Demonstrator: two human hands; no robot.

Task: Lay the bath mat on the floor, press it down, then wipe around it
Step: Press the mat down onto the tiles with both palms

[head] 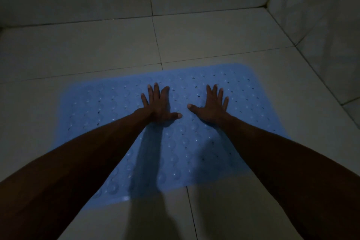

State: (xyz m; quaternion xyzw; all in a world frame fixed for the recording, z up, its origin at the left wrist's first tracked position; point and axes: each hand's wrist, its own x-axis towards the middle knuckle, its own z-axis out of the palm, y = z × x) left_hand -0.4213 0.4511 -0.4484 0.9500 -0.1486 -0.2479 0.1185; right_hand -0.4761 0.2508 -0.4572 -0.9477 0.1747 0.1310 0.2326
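single head cam, wide-angle, looking forward and steeply down from above the arms; close over the bath mat (pixel 109 107) on the tiled floor (pixel 78 48), wall corner (pixel 267 7) at top right; dim light

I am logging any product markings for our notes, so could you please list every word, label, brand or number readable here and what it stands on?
None can be read.
Blue bath mat: only bumps and small holes show, no print or logo.
Tiled floor and wall: plain, no signs.
Left hand and right hand, flat on the mat: no markings seen in the dim light.
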